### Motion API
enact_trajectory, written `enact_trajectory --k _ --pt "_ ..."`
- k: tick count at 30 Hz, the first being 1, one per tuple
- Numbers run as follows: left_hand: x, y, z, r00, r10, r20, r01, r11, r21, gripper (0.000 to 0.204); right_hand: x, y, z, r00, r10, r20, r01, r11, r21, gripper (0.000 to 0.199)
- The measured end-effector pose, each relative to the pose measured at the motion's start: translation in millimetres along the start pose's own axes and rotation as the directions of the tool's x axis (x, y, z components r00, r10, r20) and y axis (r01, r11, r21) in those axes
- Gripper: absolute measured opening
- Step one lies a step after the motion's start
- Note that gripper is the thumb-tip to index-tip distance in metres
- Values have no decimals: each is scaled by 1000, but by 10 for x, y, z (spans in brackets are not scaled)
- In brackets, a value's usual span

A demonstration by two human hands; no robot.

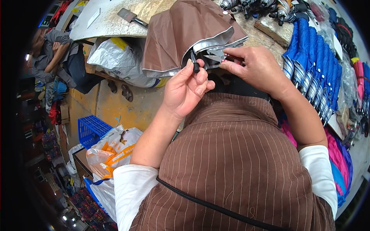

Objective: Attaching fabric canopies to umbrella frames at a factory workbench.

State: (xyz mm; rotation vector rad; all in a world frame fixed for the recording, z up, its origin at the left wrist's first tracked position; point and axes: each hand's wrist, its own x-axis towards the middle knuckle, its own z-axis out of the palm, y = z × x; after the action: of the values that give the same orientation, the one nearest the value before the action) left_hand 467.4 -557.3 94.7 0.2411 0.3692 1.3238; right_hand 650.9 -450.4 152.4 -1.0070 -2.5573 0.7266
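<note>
A brown umbrella (181, 32) with a silver lining hangs partly open over the table edge in front of me. My left hand (185, 86) pinches the small black ribbed end piece (196, 67) of its shaft between thumb and fingers, with the palm turned up. In my right hand (260, 69) is a pair of small metal thread snips (217, 56), whose pointed blades reach left toward the shaft under the canopy rim. Whether the blades touch anything there I cannot tell. The canopy hides most of the ribs and shaft.
On the worn table (111, 19) lies a flat metal scraper-like tool (132, 17). Folded blue umbrellas (314, 57) are lined up at the right, beside a wooden block (274, 31). A white sack (117, 61) and a blue crate (92, 130) stand at the left. A person (58, 56) sits beyond.
</note>
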Motion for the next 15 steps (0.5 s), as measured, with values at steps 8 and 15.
enact_trajectory --k 8,15 --pt "-5 39 -28 1000 8 11 -7 999 -50 27 -46 -142 -156 862 -74 501 285 889 -359 27" --pt "-68 -7 44 999 24 -44 -24 1000 -12 30 -95 -89 -205 992 -118 44 123 979 -163 24"
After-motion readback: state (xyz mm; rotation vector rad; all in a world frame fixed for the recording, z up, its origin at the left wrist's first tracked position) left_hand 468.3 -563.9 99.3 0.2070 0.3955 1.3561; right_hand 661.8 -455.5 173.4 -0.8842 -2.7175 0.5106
